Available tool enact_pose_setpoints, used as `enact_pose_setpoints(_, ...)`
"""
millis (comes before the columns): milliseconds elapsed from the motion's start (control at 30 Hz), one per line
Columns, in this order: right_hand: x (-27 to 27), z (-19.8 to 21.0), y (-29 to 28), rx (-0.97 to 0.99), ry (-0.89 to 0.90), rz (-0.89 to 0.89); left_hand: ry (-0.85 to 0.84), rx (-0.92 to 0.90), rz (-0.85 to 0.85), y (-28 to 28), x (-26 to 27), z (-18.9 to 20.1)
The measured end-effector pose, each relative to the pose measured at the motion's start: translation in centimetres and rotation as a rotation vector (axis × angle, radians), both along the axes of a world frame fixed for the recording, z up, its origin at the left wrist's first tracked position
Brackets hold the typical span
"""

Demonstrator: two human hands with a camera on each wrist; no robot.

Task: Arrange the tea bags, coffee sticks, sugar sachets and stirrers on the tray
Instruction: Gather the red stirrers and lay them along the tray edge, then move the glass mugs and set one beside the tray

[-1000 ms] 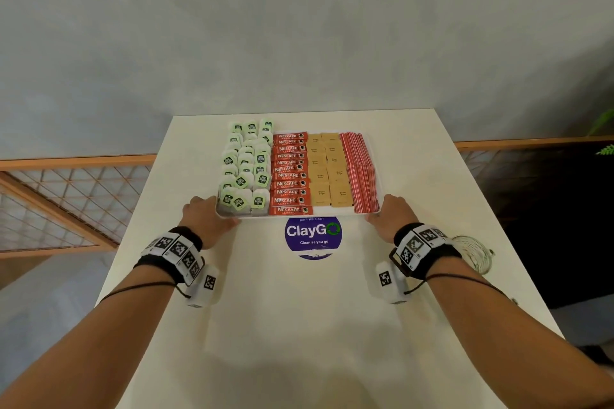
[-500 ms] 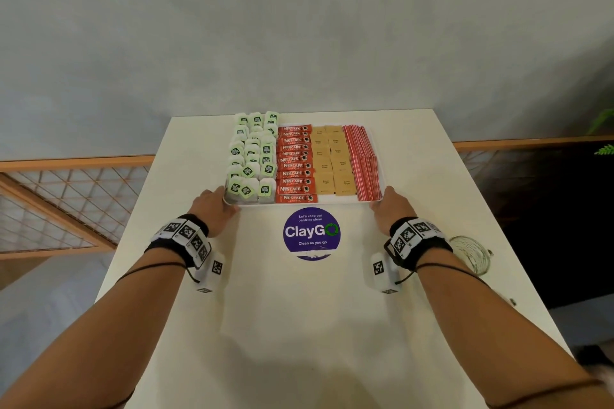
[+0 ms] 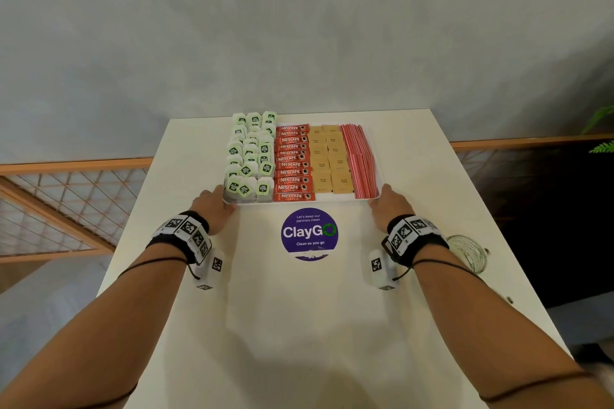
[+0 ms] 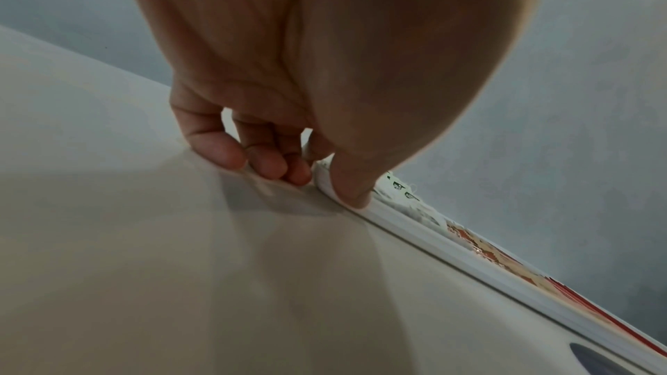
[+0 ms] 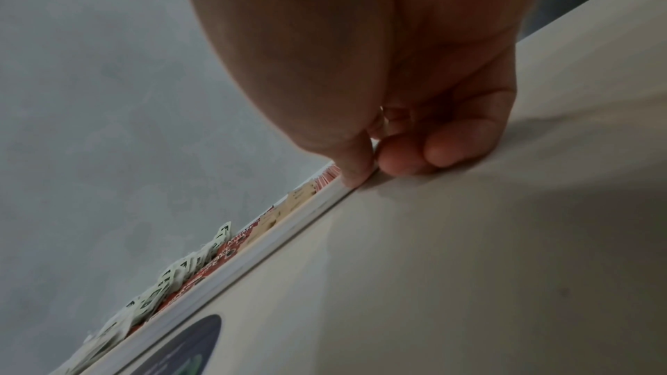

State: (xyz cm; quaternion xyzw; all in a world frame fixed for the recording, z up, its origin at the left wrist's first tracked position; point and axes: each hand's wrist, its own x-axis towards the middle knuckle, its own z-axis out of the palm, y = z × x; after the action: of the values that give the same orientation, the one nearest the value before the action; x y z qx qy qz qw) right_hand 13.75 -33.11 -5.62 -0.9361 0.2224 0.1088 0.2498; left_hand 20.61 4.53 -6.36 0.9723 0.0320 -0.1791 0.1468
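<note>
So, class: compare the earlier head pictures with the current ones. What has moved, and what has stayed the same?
The tray has slid away from the person toward the far edge of the table, uncovering the whole ClayGo sticker. The left hand and right hand went with it, each gripping a near corner as before. The rows of tea bags, coffee sticks, sugar sachets and stirrers kept their order.
</note>
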Motion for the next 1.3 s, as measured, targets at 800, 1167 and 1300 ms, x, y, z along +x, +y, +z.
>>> enact_pose_setpoints(800,-5.3,11.5,0.6,0.172,-0.144,0.284,0.08,-0.201,0.091,-3.2,-6.9,3.2)
enact_pose_setpoints(1167,-9.5,14.2,-10.7,-0.098,-0.093,0.369,-0.013,-0.44,-0.379,-14.8,-15.0,2.0)
enact_pose_setpoints(1300,-10.1,11.0,-13.5,-0.165,0.013,0.405,-0.092,-0.517,-0.635,-21.0,-16.6,3.2)
